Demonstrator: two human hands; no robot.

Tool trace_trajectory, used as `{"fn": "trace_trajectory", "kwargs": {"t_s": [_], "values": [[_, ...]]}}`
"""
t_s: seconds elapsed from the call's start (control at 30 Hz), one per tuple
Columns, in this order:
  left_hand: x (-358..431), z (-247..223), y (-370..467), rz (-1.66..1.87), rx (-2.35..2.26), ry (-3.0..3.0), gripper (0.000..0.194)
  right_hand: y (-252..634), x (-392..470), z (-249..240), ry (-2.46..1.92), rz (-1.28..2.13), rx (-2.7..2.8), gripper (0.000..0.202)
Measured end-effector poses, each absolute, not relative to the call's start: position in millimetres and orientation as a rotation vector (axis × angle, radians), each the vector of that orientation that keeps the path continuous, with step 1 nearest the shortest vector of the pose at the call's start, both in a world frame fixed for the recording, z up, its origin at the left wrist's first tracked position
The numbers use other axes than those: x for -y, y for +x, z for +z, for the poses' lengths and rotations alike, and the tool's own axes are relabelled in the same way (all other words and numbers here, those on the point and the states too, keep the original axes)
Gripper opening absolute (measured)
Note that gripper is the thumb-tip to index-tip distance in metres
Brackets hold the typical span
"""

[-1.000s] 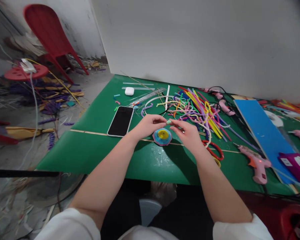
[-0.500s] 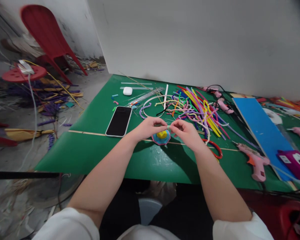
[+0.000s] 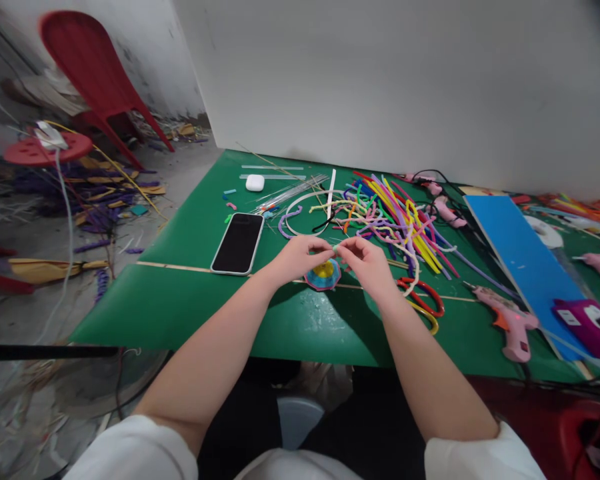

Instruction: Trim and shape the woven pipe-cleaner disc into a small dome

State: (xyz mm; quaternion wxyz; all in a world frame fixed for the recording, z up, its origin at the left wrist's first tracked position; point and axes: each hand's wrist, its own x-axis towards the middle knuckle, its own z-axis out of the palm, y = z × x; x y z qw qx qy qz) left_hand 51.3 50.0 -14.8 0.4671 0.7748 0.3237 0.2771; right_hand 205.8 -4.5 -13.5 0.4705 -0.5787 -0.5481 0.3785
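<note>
My left hand (image 3: 306, 257) and my right hand (image 3: 364, 259) meet fingertip to fingertip over the table. Between them they pinch a small pale green piece (image 3: 336, 249), mostly covered by the fingers; its kind is too small to make out. Just below the fingers sits a small round piece with a blue and pink rim and a yellow centre (image 3: 323, 272), partly behind my left hand. Scissors (image 3: 426, 299) with a red and a yellow handle loop lie beside my right wrist. A black-screened phone (image 3: 237, 244) lies left of my left hand.
A tangle of coloured pipe cleaners (image 3: 400, 213) covers the green table (image 3: 190, 307) beyond my hands. Pink glue guns (image 3: 510, 320) and a blue board (image 3: 525, 260) are on the right. A white earbud case (image 3: 255, 183) and clear sticks (image 3: 295, 193) lie at the back.
Both hands have shifted slightly, still pinching the small pale green piece. My right forearm has moved a little left, showing more of the scissors.
</note>
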Motion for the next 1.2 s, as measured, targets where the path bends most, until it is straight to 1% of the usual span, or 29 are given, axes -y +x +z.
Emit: {"fn": "trace_trajectory", "kwargs": {"t_s": [0.17,0.27,0.43,0.53,0.63,0.73,0.8,0.87,0.97,1.1,1.2], "values": [[-49.8,-16.6,49.8,0.657,-0.817,2.412,0.022,216.0,6.1,-7.1,-1.491,0.465,1.821,0.012],[-49.5,-17.6,50.0,0.670,-0.783,2.520,0.021,216.9,6.3,-5.6,-1.561,0.373,1.935,0.013],[-47.8,-17.5,51.1,0.726,-0.769,2.465,0.021,215.9,6.2,-4.8,-1.601,0.389,1.956,0.014],[-47.1,-15.1,51.3,0.753,-0.801,2.331,0.021,214.0,6.3,-6.0,-1.585,0.442,1.843,0.014],[-47.6,-12.3,51.1,0.732,-0.781,2.241,0.022,208.3,4.8,-11.6,-1.513,0.746,1.511,0.014],[-48.8,-11.7,50.8,0.653,-0.751,2.298,0.024,200.5,2.5,-18.3,-1.381,1.044,1.115,0.017],[-49.4,-12.2,50.3,0.612,-0.736,2.374,0.026,197.5,1.6,-20.1,-1.334,1.129,0.960,0.019],[-49.7,-12.4,49.4,0.606,-0.731,2.427,0.026,198.2,1.7,-19.0,-1.320,1.170,0.938,0.020],[-49.4,-11.5,47.5,0.628,-0.737,2.479,0.026,205.1,3.1,-14.8,-1.359,1.136,1.119,0.020],[-48.3,-10.0,46.2,0.652,-0.745,2.522,0.026,213.0,5.3,-12.3,-1.500,0.828,1.462,0.016],[-47.1,-10.3,47.6,0.672,-0.746,2.527,0.027,211.0,5.4,-14.7,-1.518,0.717,1.500,0.016]]}}
